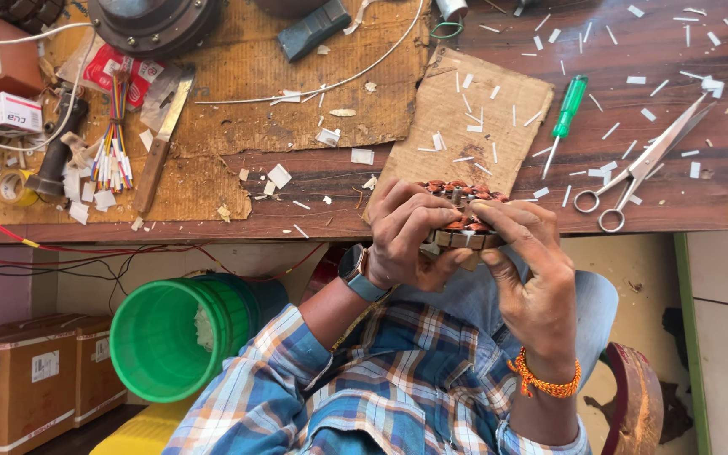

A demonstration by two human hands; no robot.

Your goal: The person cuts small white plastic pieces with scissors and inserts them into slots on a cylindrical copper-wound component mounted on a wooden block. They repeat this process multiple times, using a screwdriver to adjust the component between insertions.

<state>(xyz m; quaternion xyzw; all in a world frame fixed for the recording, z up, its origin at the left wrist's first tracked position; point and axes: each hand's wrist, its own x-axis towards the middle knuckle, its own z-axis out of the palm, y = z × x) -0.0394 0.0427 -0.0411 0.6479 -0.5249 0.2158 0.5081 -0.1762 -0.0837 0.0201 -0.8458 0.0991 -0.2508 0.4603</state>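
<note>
Currently both hands grip one round motor stator (463, 215) with copper windings, frame centre, at the near edge of the wooden table (684, 202). Left hand (406, 236) fingers curl over its left rim; right hand (532, 270) pinches the right side. Scissors (642, 164) and a green screwdriver (564, 114) lie upper right; a green bucket (170, 337) sits lower left.

We see an evenly lit, bright scene in soft daylight, with no harsh glare. Shadows stay short and faint under the steel scissors (640, 164) and the green-handled screwdriver (564, 115) on the brown wooden workbench (684, 50). Focus is sharp throughout; the far-left corner darkens slightly.
</note>
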